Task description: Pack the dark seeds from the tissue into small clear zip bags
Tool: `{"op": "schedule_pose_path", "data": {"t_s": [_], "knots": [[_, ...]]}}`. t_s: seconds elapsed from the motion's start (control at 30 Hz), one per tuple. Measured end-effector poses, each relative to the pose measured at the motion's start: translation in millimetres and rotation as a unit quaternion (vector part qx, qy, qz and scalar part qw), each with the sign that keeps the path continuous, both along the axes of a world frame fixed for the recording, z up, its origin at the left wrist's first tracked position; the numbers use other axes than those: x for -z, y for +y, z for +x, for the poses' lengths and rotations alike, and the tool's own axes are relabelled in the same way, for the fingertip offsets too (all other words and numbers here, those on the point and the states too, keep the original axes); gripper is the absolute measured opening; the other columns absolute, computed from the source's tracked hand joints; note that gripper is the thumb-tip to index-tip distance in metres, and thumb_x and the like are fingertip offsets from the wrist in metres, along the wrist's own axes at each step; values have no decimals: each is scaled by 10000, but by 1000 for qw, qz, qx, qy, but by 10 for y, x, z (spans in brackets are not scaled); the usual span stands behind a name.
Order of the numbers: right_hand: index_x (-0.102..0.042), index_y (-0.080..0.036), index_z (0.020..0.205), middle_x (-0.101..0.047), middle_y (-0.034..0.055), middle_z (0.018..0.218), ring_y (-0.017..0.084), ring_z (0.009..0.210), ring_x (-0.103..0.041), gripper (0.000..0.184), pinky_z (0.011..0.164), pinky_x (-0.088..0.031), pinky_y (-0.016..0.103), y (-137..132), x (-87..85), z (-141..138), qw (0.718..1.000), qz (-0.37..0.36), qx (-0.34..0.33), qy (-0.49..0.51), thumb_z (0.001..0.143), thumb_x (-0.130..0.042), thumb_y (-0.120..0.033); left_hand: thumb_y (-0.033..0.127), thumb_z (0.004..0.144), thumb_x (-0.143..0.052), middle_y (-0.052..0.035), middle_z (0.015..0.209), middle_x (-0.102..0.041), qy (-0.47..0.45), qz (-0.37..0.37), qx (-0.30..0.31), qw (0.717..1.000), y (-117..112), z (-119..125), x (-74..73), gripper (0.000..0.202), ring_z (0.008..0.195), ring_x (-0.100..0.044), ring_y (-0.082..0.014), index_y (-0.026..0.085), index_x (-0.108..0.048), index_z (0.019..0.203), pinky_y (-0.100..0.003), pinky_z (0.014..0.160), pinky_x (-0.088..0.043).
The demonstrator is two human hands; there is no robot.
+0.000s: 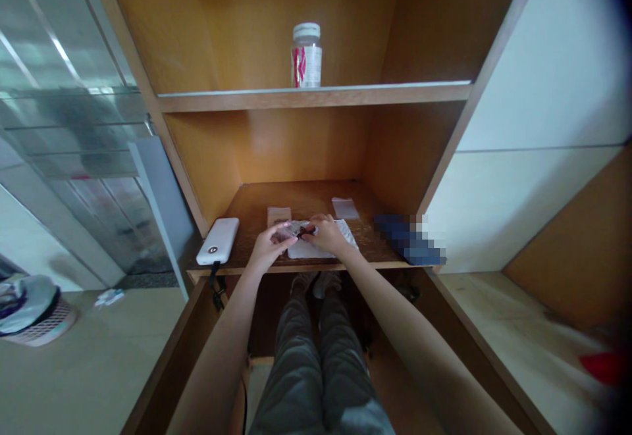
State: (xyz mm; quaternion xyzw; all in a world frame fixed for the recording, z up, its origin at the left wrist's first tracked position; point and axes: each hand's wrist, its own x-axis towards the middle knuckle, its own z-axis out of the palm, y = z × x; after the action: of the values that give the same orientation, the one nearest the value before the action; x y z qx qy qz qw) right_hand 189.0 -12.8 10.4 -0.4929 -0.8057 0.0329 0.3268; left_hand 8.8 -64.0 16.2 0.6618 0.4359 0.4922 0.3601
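My left hand (271, 245) is closed around a small clear plastic bag (290, 230) whose mouth faces right. Close beside it, the fingers of my right hand (323, 232) pinch small dark reddish-brown pieces (308, 230) at the bag's opening. What exactly these pieces are is too small to tell. Under both hands lies a white sheet of paper or tissue (316, 251). Just behind my left hand is a small flat clear bag (279, 214). Another flat translucent bag (345, 208) rests further back to the right.
A white power bank (218, 241) with a black cable stands at the left edge of the wooden shelf (380, 244). A dark blue item (409, 241), partly pixelated, lies at the right. On the upper shelf is a white-capped jar (307, 56). A waste basket (44, 320) sits on the floor.
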Motion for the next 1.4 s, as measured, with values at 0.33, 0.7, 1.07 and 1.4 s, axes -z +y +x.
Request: {"op": "schedule_pose_path", "data": {"t_s": [0.33, 0.7, 1.07, 1.4], "knots": [[-675, -188, 747, -616, 71, 961, 195, 976, -491, 129, 851, -346, 308, -44, -2, -79, 999, -17, 14, -32, 740, -566, -256, 382, 663, -656, -40, 803, -641, 19, 14, -14, 1000, -14, 3, -24, 505, 516, -487, -80, 156, -570, 1105, -190, 446, -377], [-671, -203, 742, -655, 52, 827, 176, 873, -573, 108, 832, -418, 329, -84, -134, -149, 951, 47, -114, 285, 747, -569, -238, 381, 650, -662, -27, 735, -624, 13, 13, -27, 999, -2, -4, -4, 518, 488, -466, -80, 156, -576, 1108, -189, 423, -341], [-656, -198, 662, -657, 41, 803, 159, 806, -599, 126, 767, -450, 294, -160, -92, -292, 924, -57, -193, 325, 710, -610, -305, 313, 606, -707, -83, 989, -606, -41, 4, -30, 999, 67, -24, 36, 625, 524, -487, -52, 155, -503, 1176, -192, 480, -404], [-604, -177, 658, -636, 13, 699, 127, 611, -587, 235, 616, -506, 278, -232, -136, -337, 778, -197, -155, 576, 602, -674, -395, 448, 705, -590, -83, 1029, -593, -192, 7, -117, 974, 86, -52, -12, 518, 392, -345, 4, 182, -503, 1142, -179, 361, -259]]}}
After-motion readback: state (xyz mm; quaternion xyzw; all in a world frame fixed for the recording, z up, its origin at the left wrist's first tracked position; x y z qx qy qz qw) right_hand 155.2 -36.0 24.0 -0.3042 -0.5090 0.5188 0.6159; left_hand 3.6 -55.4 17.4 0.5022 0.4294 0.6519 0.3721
